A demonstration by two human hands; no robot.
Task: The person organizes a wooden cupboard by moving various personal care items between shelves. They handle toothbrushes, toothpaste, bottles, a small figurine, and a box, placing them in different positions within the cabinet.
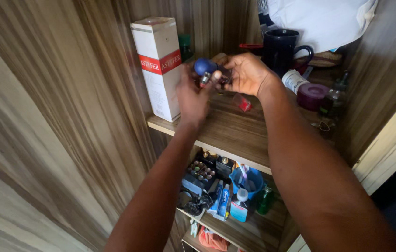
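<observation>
Blue-capped bottle (203, 69) is pinched between both hands, left (192, 95) and right (244, 73), above the shelf (235, 133); a slip could drop it onto the red piece (243, 103).

Box (159, 65) left of mug (282, 50), on shelf (228, 135)
</observation>
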